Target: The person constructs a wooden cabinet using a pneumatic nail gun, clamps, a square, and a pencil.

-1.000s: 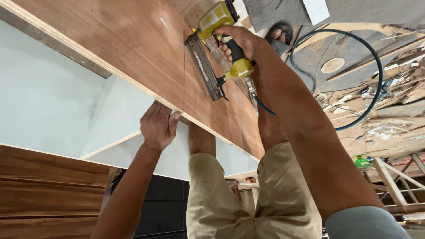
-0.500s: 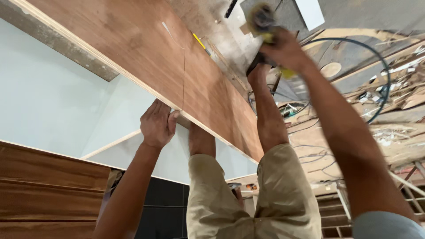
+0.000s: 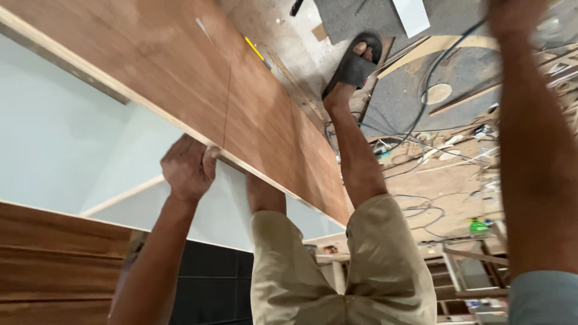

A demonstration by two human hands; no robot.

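Observation:
A long brown wood-veneer panel [image 3: 180,66] runs from the upper left toward the centre, with a seam across it. My left hand [image 3: 188,170] curls its fingers over the panel's pale lower edge, just beside the seam. My right arm reaches along the right side; only the wrist end of my right hand [image 3: 515,15] shows at the top border, blurred, and its fingers are cut off. A dark hose [image 3: 433,90] curves toward that hand. No tool is in view.
Legs in khaki shorts [image 3: 361,271] fill the lower middle, one foot in a black sandal [image 3: 352,63] by the panel. A pale wall [image 3: 54,138] lies left, with dark wood planks [image 3: 54,259] below. Cables, wood offcuts and a green bottle [image 3: 478,227] litter the floor at right.
My right hand has swung the yellow nail gun off the panel and up out of the frame. The view has shifted, uncovering the sandalled foot. My left hand stays on the panel edge.

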